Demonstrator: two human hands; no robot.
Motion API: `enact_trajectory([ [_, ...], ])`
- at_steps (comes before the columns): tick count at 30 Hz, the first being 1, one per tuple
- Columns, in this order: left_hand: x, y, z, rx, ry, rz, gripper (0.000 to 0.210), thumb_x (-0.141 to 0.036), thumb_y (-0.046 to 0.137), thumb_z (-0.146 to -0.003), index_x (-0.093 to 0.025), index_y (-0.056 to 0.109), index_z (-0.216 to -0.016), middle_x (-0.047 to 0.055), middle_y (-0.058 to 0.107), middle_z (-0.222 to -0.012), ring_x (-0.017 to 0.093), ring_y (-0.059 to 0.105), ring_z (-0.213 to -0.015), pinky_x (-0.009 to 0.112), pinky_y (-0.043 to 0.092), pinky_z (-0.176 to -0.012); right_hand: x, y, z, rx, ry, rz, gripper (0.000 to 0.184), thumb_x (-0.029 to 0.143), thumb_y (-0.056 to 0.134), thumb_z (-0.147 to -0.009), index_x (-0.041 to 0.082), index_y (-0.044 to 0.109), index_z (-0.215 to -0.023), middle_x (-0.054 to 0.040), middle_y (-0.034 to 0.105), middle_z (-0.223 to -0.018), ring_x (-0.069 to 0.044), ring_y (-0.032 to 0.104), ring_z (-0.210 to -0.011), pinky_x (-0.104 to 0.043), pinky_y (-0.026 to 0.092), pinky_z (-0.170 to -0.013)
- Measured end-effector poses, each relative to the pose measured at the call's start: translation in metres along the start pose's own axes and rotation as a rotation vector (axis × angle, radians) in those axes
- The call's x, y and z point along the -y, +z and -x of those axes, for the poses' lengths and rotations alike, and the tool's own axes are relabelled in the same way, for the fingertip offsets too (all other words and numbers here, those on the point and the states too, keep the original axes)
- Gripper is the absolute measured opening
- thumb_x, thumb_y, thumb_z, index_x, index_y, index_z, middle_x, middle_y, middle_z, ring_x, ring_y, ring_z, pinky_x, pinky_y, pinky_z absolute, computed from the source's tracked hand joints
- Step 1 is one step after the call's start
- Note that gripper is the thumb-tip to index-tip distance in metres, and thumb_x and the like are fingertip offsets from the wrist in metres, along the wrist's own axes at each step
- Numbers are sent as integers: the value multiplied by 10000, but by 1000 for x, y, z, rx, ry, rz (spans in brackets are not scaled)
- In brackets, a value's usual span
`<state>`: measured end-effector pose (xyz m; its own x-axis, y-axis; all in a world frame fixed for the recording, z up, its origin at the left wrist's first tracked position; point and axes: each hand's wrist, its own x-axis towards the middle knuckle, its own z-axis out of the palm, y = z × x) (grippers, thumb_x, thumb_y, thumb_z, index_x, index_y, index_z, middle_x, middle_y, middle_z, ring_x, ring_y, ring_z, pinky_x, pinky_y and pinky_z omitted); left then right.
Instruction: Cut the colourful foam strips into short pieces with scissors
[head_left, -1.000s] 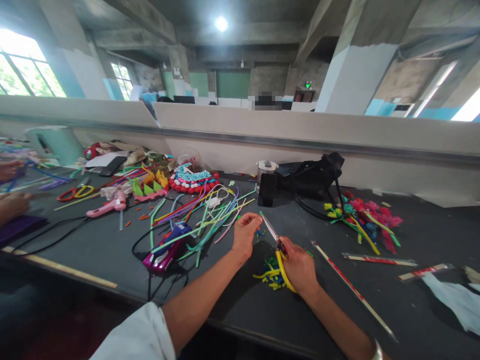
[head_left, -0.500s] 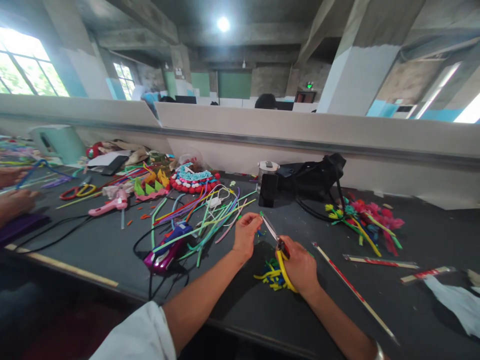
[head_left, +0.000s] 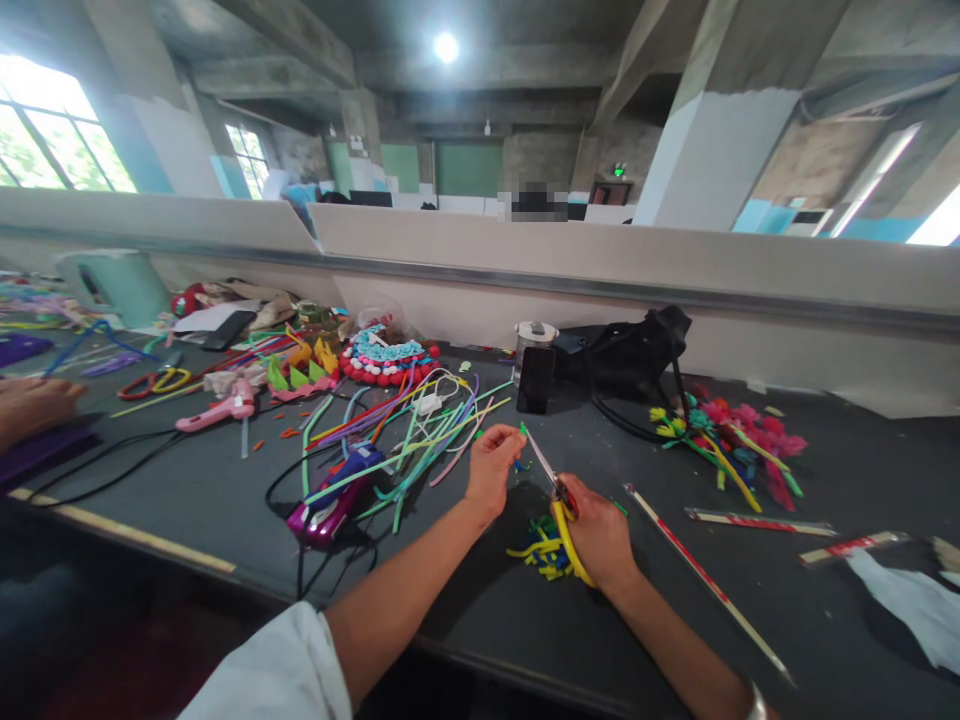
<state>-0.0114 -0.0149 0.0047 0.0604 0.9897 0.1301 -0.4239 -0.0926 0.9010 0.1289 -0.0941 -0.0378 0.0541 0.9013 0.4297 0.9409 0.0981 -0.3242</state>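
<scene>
My left hand [head_left: 491,472] pinches a small green piece of pipe cleaner [head_left: 523,428] between thumb and fingertips, above the dark table. My right hand [head_left: 600,535] is wrapped round a pair of scissors [head_left: 541,458] with yellow and red handles. The blades point up and left, their tips at the green piece. Whether the blades touch it I cannot tell. Below the scissors lies a small pile of cut yellow, blue and green pieces [head_left: 546,562], partly hidden by the yellow handle.
Left of my hands lie loose pipe cleaners [head_left: 420,450], a purple device [head_left: 330,515] and a pink glue gun [head_left: 225,408]. A phone [head_left: 536,380] leans before a black bag [head_left: 630,355]. Rightward are fuzzy flowers [head_left: 750,440] and wrapped sticks [head_left: 705,580]. Another person's hand [head_left: 34,405] is at far left.
My hands and the scissors have barely shifted. At far left, the other person's hands have moved; one has left view, and a purple item now shows behind.
</scene>
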Motion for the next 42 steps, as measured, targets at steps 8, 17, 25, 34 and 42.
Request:
enact_trajectory([
  [8, 3, 1, 2, 22, 56, -198, 110, -246, 602, -657, -159, 553, -610, -43, 465, -550, 79, 386, -529, 222, 287, -527, -6, 0, -6, -138, 72, -187, 260, 385, 449, -877, 204, 595, -993, -12, 659, -744, -146, 602, -623, -230, 396, -592],
  [17, 13, 4, 17, 480, 447, -884, 124, -146, 545, -680, -183, 507, -568, -24, 485, -558, 114, 422, -561, 250, 294, -597, -6, -8, -13, -286, 152, -523, 343, 442, 541, -825, 193, 564, -1059, -49, 658, -922, -165, 630, -754, -278, 478, -710],
  [25, 18, 2, 17, 519, 522, -915, 114, -123, 585, -671, -210, 547, -606, 17, 531, -600, 162, 462, -608, 286, 305, -668, -8, -9, -14, -210, 117, -568, 344, 428, 527, -832, 189, 547, -1078, -70, 641, -997, -175, 635, -789, -311, 494, -736],
  [34, 22, 3, 16, 462, 172, -667, 89, -208, 552, -699, -176, 622, -656, 1, 551, -594, 127, 467, -571, 249, 331, -586, -13, -8, -15, -215, 146, -574, 327, 368, 542, -799, 195, 565, -1076, -29, 647, -891, -146, 616, -720, -281, 482, -705],
  [42, 19, 1, 10, 444, -360, -260, 139, -262, 597, -653, -137, 658, -654, -7, 528, -515, 92, 441, -485, 216, 303, -481, -8, -18, -16, -206, 101, -569, 326, 389, 524, -811, 177, 568, -1055, -21, 632, -805, -128, 580, -646, -256, 464, -646],
])
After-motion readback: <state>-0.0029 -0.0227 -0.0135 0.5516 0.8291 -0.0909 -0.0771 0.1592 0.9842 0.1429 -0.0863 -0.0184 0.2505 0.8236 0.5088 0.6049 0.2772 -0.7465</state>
